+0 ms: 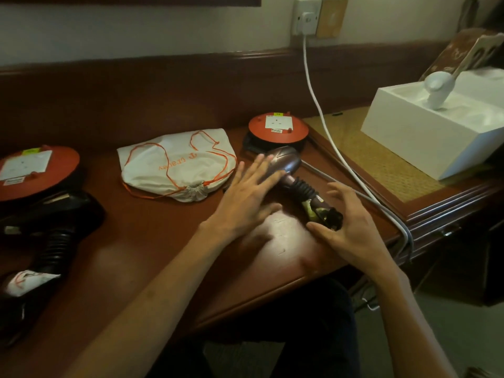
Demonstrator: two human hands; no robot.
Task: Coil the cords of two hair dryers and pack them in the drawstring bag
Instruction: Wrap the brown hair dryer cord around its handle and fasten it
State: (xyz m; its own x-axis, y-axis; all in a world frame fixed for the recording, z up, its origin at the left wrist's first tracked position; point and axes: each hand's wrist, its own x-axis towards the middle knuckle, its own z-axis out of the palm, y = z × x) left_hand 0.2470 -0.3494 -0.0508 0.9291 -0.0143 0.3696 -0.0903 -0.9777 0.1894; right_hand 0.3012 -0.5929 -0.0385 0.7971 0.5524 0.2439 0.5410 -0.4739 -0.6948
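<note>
Head view: both hands, left (245, 197) and right (346, 225), spread open over the bronze-purple hair dryer (286, 165), seemingly gripping nothing; next, the cream drawstring bag (177, 165) at ten o'clock needs opening

Left hand (245, 197) spread over hair dryer (286, 166), right hand (346, 227) cupping plug (331, 216)

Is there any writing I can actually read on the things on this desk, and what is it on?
"traney", roughly, upside down in orange on the drawstring bag; the letters are uncertain.
White labels on the left red disc: too blurred to read.
Labels on the right red disc: too small to read.
</note>
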